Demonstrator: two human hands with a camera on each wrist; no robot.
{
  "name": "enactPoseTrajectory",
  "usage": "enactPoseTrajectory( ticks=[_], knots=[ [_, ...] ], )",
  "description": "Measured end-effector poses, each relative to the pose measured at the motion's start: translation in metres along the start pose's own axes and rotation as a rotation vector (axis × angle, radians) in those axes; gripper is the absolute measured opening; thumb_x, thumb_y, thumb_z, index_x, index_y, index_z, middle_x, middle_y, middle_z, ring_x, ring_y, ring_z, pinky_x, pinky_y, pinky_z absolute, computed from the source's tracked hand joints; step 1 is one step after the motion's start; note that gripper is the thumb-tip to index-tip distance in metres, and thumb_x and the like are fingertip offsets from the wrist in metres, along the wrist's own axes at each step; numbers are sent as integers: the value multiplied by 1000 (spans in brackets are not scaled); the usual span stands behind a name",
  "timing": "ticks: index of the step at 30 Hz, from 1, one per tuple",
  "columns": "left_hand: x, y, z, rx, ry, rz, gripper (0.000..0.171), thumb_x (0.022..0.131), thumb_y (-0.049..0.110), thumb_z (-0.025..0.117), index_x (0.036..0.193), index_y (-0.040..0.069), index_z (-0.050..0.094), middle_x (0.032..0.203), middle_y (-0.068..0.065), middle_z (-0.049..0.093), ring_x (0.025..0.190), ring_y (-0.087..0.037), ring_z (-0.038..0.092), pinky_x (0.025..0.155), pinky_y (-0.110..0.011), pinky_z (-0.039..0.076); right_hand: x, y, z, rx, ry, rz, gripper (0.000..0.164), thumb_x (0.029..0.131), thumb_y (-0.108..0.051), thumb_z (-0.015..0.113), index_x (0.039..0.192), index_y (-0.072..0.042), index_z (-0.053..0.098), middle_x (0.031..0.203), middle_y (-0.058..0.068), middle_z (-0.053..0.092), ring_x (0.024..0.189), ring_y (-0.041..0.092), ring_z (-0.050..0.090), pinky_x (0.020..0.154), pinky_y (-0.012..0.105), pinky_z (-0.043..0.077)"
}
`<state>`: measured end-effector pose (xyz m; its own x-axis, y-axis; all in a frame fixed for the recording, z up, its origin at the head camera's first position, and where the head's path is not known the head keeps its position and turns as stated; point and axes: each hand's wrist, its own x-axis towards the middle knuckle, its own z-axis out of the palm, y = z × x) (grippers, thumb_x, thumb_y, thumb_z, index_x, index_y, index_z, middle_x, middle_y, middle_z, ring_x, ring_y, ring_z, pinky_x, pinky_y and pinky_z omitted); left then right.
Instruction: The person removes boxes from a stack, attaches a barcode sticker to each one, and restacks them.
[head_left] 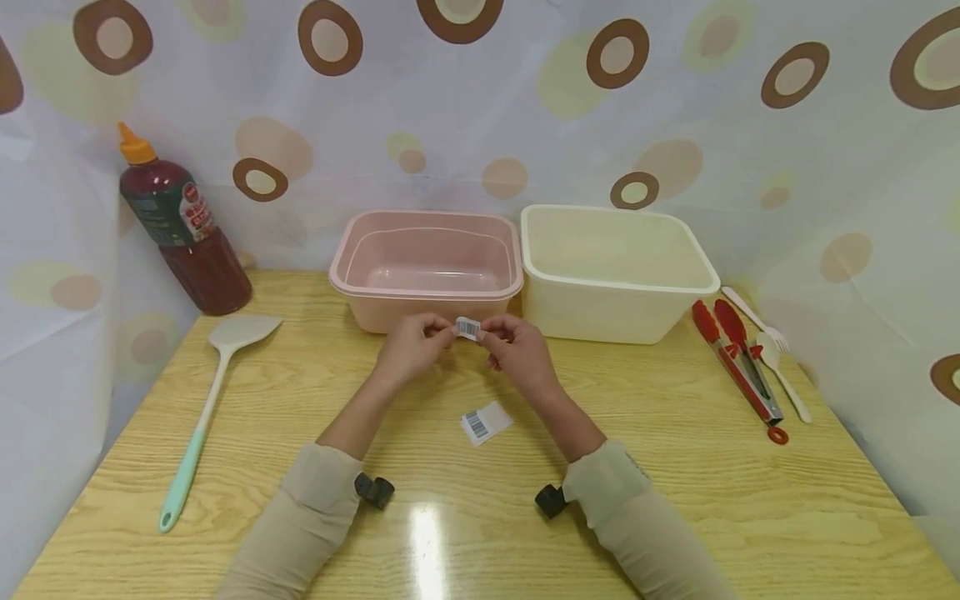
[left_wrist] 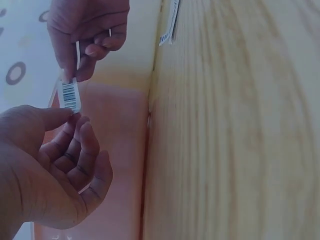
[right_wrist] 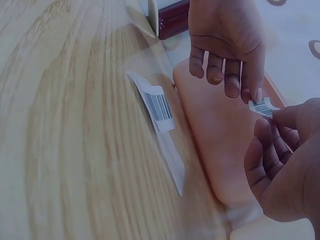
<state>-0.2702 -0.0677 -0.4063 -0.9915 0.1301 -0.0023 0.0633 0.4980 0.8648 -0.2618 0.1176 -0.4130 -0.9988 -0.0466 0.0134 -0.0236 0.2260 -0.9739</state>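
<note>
A small white barcode sticker [head_left: 468, 328] is stretched between both hands, in front of the pink bin [head_left: 427, 304]. My left hand [head_left: 414, 346] pinches its left end between thumb and forefinger. At the other end, my right hand [head_left: 520, 350] pinches it the same way. In the left wrist view the printed side of the sticker [left_wrist: 69, 96] shows, and in the right wrist view the sticker [right_wrist: 262, 107] looks slightly bent. On the table below the hands lies a white paper piece [head_left: 495, 418] with another barcode label [right_wrist: 159, 107] on it.
A cream bin [head_left: 600, 312] stands right of the pink one. Red-tipped tongs [head_left: 738, 367], a white fork [head_left: 750, 315] and a spoon [head_left: 783, 383] lie at right. A spatula [head_left: 202, 425] lies at left, near a sauce bottle [head_left: 183, 225]. Behind hangs a patterned curtain [head_left: 465, 108].
</note>
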Motion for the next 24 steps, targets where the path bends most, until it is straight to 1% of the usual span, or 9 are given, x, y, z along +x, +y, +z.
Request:
enactPoseTrajectory(
  ticks=[3, 7, 13, 20, 24],
  knots=[
    [0, -2, -2, -13, -1, -11, 27, 98, 29, 64, 105, 5, 75, 95, -8, 74, 79, -23, 68, 65, -27, 51, 1, 0, 4, -11, -2, -2, 17, 95, -11, 68, 106, 2, 69, 86, 6, 66, 56, 14, 56, 54, 21, 50],
    [2, -5, -4, -10, 1, -34, 32, 99, 31, 62, 107, 3, 75, 94, -7, 73, 78, -22, 67, 63, -26, 50, 4, 1, 8, -17, -9, 3, 16, 94, -10, 69, 105, 1, 69, 84, 3, 64, 56, 15, 57, 55, 23, 51],
    [4, -8, -6, 19, 14, -65, 36, 99, 38, 61, 105, 5, 76, 92, -5, 73, 73, -16, 62, 63, -28, 47, 5, 1, 12, -11, 5, 0, 14, 94, -10, 70, 103, 1, 70, 82, 3, 63, 57, 16, 57, 56, 25, 52],
    [5, -10, -8, -2, 14, -93, 44, 101, 44, 59, 104, 4, 75, 93, -7, 72, 71, -18, 63, 60, -27, 47, 3, 2, 16, 9, 32, -35, 12, 94, -10, 70, 101, 0, 71, 83, 4, 63, 58, 13, 55, 55, 24, 51],
    [5, -10, -9, -2, 25, -89, 46, 100, 46, 59, 102, 3, 75, 90, -7, 70, 69, -16, 61, 60, -27, 46, 4, 4, 18, 18, 39, -49, 13, 94, -10, 71, 102, 0, 72, 85, 4, 64, 58, 14, 54, 55, 24, 51]
  ],
)
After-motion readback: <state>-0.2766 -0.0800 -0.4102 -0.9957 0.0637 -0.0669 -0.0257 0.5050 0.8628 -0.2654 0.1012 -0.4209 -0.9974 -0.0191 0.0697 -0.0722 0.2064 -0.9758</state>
